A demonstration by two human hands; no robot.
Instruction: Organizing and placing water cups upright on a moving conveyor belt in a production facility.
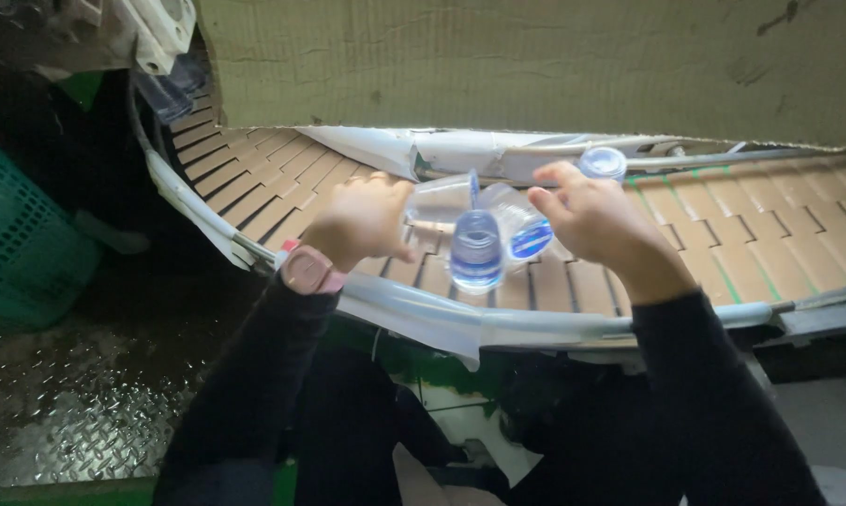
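left hand [362,220] grip wrapped round a clear bottle [441,199] lying sideways just above the conveyor belt [723,244], guess so the neck's free | right hand [596,220] grip pinching more small bottles [498,239], blue labels, bunched over the belt's near rail [535,323] | one bottle [602,163] behind our right hand | green crate [20,244] well left of the belt

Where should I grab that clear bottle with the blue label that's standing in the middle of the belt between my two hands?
Probably take the bottle around its upper body, just under the cap, coming from above on the near side. It stands upright, seen almost top-down, so the top is free. The left hand and right hand flank it with other bottles, and the cardboard sheet overhangs the far side.
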